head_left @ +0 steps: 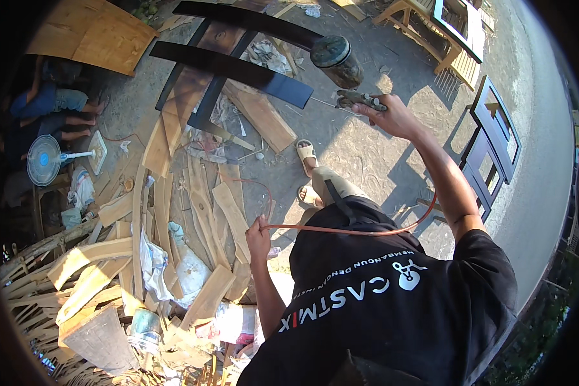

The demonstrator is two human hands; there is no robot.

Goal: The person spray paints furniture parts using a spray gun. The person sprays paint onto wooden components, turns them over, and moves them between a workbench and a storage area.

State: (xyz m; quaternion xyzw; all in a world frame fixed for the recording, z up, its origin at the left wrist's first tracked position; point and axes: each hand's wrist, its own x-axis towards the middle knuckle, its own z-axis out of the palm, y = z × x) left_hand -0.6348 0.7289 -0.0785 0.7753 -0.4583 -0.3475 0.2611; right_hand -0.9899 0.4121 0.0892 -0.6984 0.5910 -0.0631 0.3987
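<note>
Spray gun (361, 100) in hand

Up at one o'clock I see the right hand (394, 117) wrapped around it; at seven, the left hand (258, 239) grasps a reddish hose (341, 229). Dark curved boards (235, 72) stretch toward eleven.

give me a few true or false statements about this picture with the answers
1. The right hand holds a spray gun. True.
2. The left hand grips a wooden plank. False: the left hand grips a reddish hose.
3. A blue-and-white pedestal fan is toward the left of the view. True.
4. The person's sandals are black. False: the sandals are beige.
5. The T-shirt is black with white lettering on it. True.
</note>
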